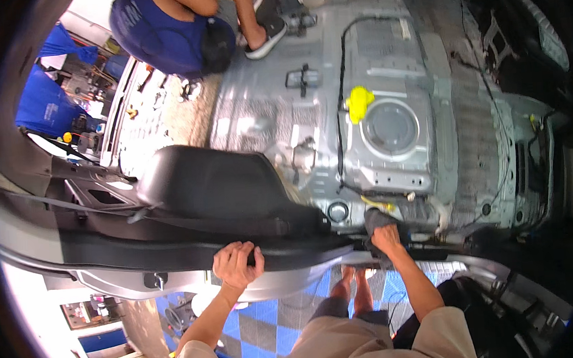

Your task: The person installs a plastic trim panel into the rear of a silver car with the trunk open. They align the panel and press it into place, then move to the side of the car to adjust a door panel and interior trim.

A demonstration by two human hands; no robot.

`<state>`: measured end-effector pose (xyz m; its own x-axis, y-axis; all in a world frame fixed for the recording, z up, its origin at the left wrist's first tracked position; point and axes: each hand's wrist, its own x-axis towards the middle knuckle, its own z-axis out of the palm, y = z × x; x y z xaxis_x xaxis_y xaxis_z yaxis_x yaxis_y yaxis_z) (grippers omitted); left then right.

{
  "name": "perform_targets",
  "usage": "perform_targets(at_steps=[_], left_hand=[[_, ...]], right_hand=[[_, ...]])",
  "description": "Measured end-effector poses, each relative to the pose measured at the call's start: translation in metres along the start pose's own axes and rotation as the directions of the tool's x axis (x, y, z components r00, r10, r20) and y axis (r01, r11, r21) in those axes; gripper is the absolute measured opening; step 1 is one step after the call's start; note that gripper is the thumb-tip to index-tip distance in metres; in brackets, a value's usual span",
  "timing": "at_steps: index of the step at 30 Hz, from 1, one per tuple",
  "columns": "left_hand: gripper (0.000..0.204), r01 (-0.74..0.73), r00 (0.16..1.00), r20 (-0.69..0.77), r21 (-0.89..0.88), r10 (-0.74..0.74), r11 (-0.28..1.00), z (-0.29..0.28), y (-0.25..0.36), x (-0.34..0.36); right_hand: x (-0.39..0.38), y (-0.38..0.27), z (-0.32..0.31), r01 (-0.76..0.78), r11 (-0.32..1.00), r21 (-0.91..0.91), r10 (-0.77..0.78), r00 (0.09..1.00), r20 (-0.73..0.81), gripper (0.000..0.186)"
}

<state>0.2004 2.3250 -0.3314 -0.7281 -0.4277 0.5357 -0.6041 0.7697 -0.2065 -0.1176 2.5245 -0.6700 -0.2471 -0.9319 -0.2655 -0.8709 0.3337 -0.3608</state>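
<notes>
My left hand point(238, 264) is closed over the edge of a long black trim panel point(173, 250) along the side of the stripped car interior. Its fingers are curled and its forearm comes up from below. To the right, my right hand point(387, 236) grips a dark grey cloth point(382, 219), bunched at the near edge of the bare metal floor point(275, 101). Just beyond the cloth lie a yellow wiring piece point(378, 203) and a round recess point(338, 211). A crumpled bright yellow thing point(359, 103), perhaps a cloth, rests beside a round cover point(391, 128).
Another person point(172, 28) in a blue top crouches on the car floor at the far left. A black cable point(342, 97) runs across the metal. A black seat-like trim piece point(208, 180) rises beyond my left hand. Blue and grey checkered tiles point(263, 328) lie below me.
</notes>
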Motion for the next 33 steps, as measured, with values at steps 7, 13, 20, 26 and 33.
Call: perform_targets(at_steps=[7,13,20,26,33], left_hand=[[0.013,0.008,1.0,-0.017,0.027,-0.008,1.0,-0.002,0.0,-0.004],[0.013,0.0,1.0,-0.013,0.04,0.001,0.999,-0.003,-0.001,-0.005],[0.011,0.003,0.999,-0.034,0.03,-0.002,1.0,-0.002,0.001,-0.003],[0.01,0.006,1.0,-0.026,0.031,-0.005,0.999,-0.003,0.001,-0.001],[0.01,-0.002,1.0,-0.022,0.028,0.003,1.0,0.001,0.0,-0.004]], right_hand=[[0.016,-0.005,-0.012,0.008,1.0,-0.014,-0.01,0.98,-0.199,0.016],[0.007,-0.031,-0.021,-0.202,0.979,-0.022,0.198,0.973,-0.117,0.018],[0.003,-0.059,-0.008,-0.296,0.955,0.022,0.297,0.954,-0.039,0.013],[0.012,-0.058,-0.012,-0.351,0.909,0.223,0.385,0.913,-0.133,0.014],[0.007,-0.049,0.003,-0.298,0.943,0.146,0.323,0.927,-0.193,0.018]])
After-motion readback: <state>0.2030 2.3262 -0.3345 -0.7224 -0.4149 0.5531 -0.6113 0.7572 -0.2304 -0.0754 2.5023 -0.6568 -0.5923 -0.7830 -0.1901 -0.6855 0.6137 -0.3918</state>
